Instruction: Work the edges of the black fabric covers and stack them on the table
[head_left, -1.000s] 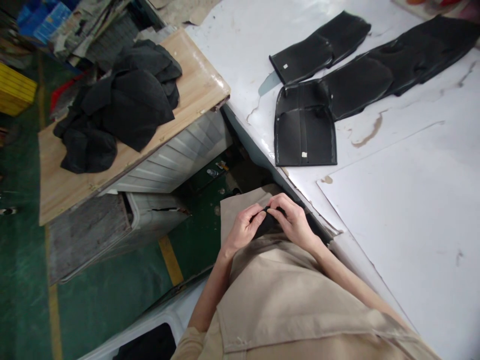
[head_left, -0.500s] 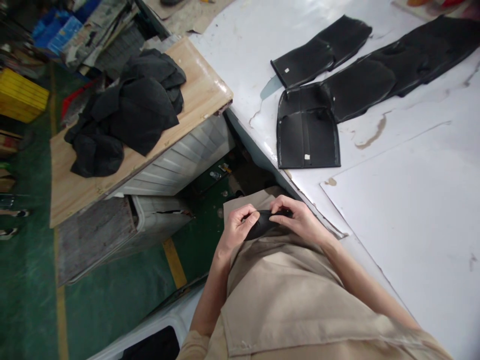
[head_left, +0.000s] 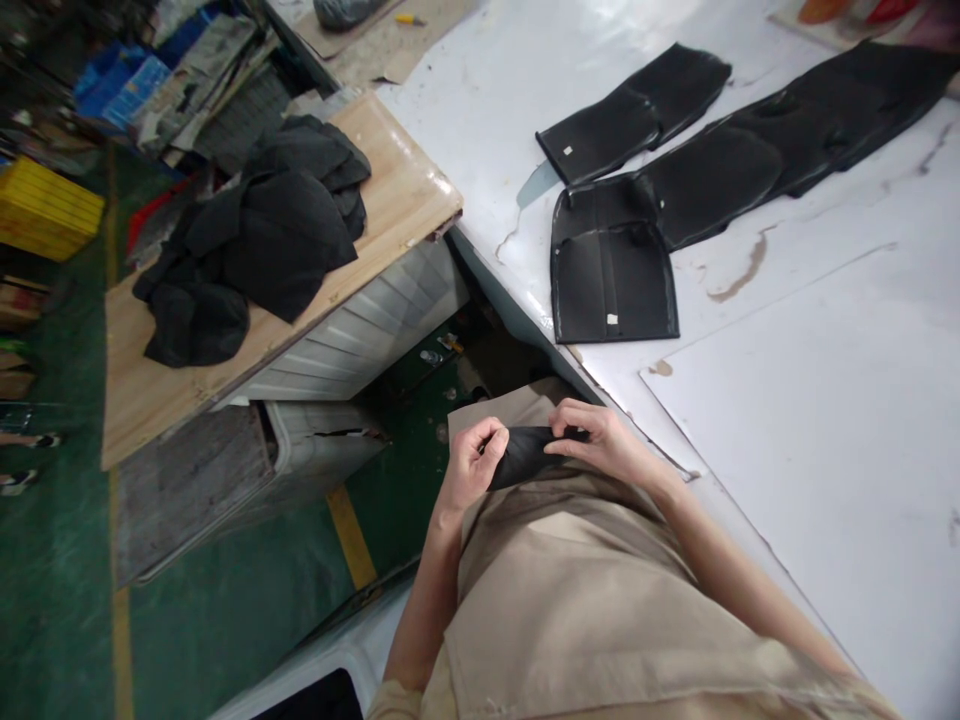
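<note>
L hand (head_left: 469, 465) & R hand (head_left: 604, 445) each pinch a small black piece of pliable material (head_left: 523, 455), thumbs against curled fingers, w/ the piece spanning the gap btwn them. It's held low in front of the body, over beige cloth clothing (head_left: 585, 590) (apron or work coat, can't tell), nr the edge of a white-topped table (head_left: 810, 420). On that table: a squarish flat black panel w/ a small white tag (head_left: 637, 285), a long overlapping row of black panels (head_left: 780, 145) running up & R from it, plus a shorter black panel (head_left: 634, 115) alongside. Over to the L, a crumpled black fabric heap (head_left: 277, 240) lies on a light wood-grain board (head_left: 420, 185); yellow plastic crate (head_left: 49, 210) at far L.
</note>
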